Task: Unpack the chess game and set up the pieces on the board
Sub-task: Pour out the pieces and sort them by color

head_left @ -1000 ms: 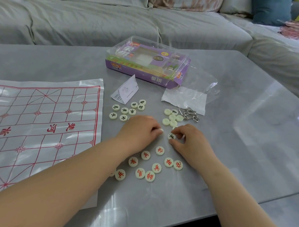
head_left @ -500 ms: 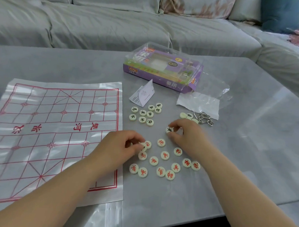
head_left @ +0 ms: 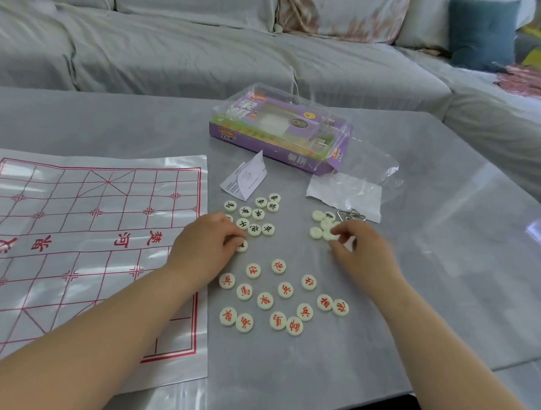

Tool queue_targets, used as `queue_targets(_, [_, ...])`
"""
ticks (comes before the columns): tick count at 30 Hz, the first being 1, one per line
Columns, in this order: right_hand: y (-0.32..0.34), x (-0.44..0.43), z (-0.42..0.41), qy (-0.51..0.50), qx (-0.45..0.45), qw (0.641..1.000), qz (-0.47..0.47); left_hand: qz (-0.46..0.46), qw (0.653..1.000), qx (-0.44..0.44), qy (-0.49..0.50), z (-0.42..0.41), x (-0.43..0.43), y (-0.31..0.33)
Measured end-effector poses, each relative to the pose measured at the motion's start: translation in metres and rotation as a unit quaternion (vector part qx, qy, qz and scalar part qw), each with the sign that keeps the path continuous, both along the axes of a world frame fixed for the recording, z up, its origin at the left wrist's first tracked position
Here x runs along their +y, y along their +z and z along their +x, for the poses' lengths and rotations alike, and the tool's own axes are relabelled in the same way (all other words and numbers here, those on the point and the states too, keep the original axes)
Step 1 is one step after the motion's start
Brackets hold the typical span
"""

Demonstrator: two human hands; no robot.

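A plastic sheet board (head_left: 84,252) with red grid lines lies flat at the left of the grey table (head_left: 430,273). Several round white pieces with red characters (head_left: 265,300) lie face up near the front. A cluster with black characters (head_left: 256,215) sits beyond them. My left hand (head_left: 205,248) pinches one black-marked piece (head_left: 242,246) at that cluster's near edge. My right hand (head_left: 363,252) has its fingertips curled on a face-down piece (head_left: 330,236) in a small heap of blank-side pieces (head_left: 319,224).
The purple game box (head_left: 281,134) in clear wrap stands beyond the pieces. A folded leaflet (head_left: 247,180), a white paper slip (head_left: 344,195), clear plastic film (head_left: 382,172) and metal ring puzzles (head_left: 351,213) lie around it. A grey sofa (head_left: 177,45) runs behind the table.
My left hand moved away from the red pieces to the black cluster with a piece. My right hand moved right to the face-down heap. The camera view shifted.
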State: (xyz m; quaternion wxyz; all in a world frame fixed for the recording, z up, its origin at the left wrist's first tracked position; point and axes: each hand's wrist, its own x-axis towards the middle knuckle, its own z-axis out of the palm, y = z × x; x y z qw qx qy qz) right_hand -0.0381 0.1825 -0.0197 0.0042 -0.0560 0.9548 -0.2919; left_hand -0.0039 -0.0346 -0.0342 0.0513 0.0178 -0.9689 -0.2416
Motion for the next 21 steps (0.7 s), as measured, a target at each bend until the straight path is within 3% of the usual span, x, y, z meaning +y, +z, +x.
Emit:
queue_targets(5, [-0.004, 0.016, 0.001, 0.002, -0.057, 0.997, 0.056, -0.004, 0.999, 0.040, -0.015, -0.005, 0.001, -0.002])
queue_targets(10, [-0.005, 0.002, 0.000, 0.006, -0.040, 0.997, 0.060, 0.045, 0.998, 0.035, -0.038, 0.003, -0.011, -0.003])
queue_targets(21, [-0.004, -0.050, -0.010, 0.121, -0.018, 0.991, 0.062, -0.015, 0.997, 0.070, -0.012, -0.013, -0.014, -0.006])
